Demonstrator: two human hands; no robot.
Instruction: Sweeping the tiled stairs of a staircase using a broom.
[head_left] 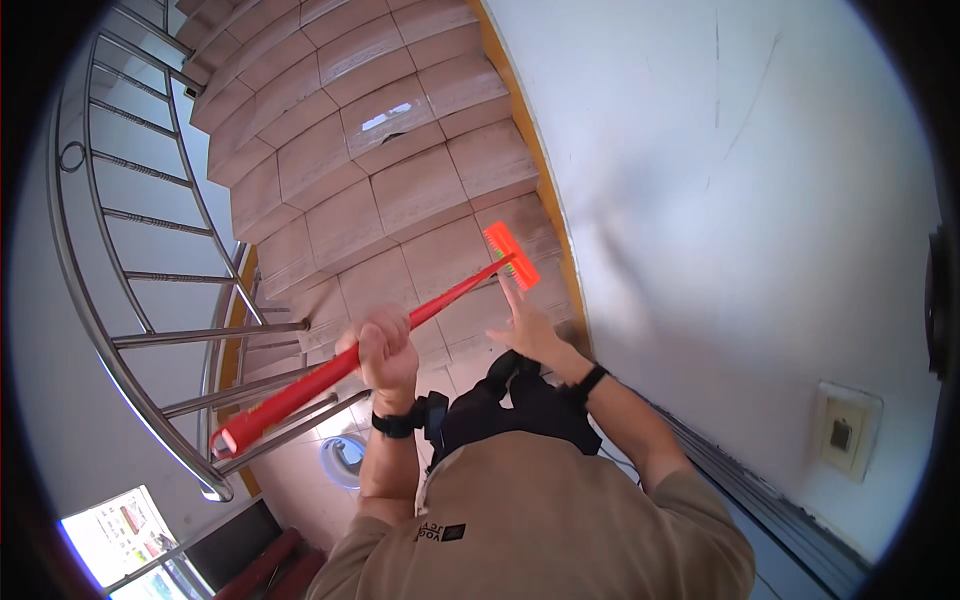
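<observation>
A floor scrub brush with a long red handle (290,398) runs slantwise before me, from near the stair railing at lower left up to its orange brush head (511,256). Bristles show along the left side of the head, with a bit of green among them. My left hand (382,347) is closed round the middle of the handle. My right hand (523,326) is just below the brush head, fingers spread and the index finger pointing up to it. Whether that fingertip touches the head, I cannot tell.
Tiled stairs (420,185) rise ahead, with a torn or shiny patch on one step. A metal railing (170,276) curves along the left. At right is a white wall (720,200) with a socket plate (846,432). A blue-white basin (343,459) stands on the floor at lower left.
</observation>
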